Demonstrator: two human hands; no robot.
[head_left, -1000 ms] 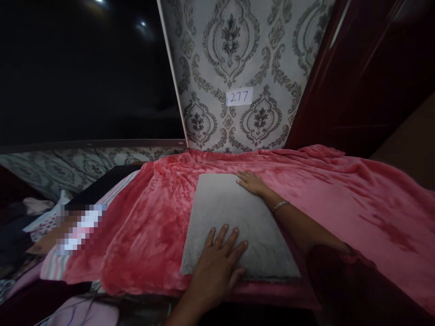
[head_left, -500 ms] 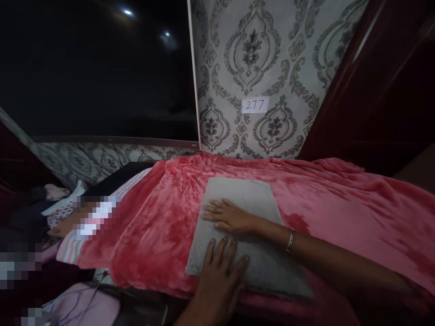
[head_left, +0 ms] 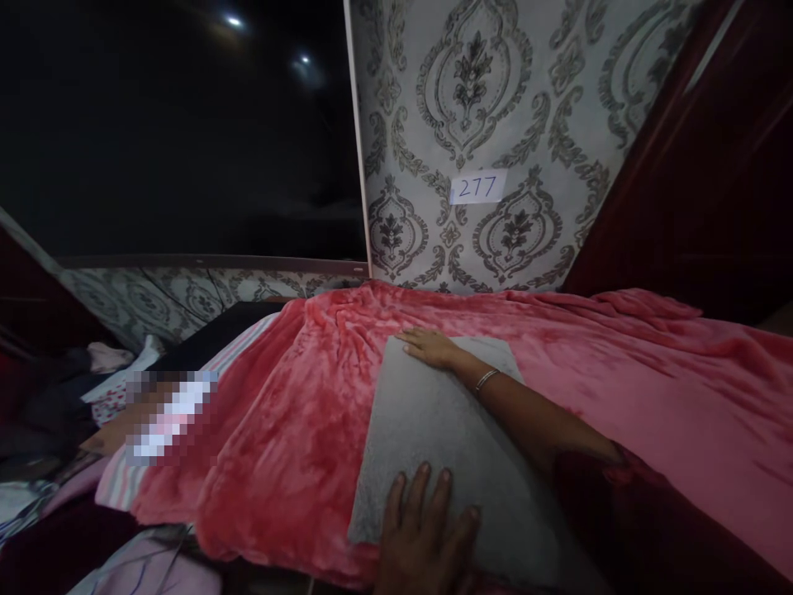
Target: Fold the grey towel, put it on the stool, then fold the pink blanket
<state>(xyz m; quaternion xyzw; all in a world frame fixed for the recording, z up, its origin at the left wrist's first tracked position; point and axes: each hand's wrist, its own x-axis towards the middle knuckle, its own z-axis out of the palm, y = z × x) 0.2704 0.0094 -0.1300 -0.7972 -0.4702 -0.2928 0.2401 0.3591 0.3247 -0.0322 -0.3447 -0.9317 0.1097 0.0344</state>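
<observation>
A flat grey piece of cloth (head_left: 452, 430) lies spread on a red and pink plush blanket (head_left: 278, 421). My right hand (head_left: 429, 346), with a bracelet on the wrist, lies flat at the cloth's far left corner, its fingers stretched out toward the left. Closer to me, my left hand (head_left: 427, 533) rests on the near part of the cloth with its fingers apart. Neither hand grips anything. My right forearm and dark sleeve cover part of the cloth's right side.
Behind the blanket stands a patterned wall with a paper label (head_left: 477, 188) reading 277. A large dark screen (head_left: 186, 132) is at the left, and a dark red panel (head_left: 694, 165) at the right. Clothes (head_left: 111, 380) and a pink item (head_left: 154, 566) lie at the lower left.
My right hand has slid away from me to the cloth's far edge. My left hand stays on the near part, and the view has shifted slightly.
</observation>
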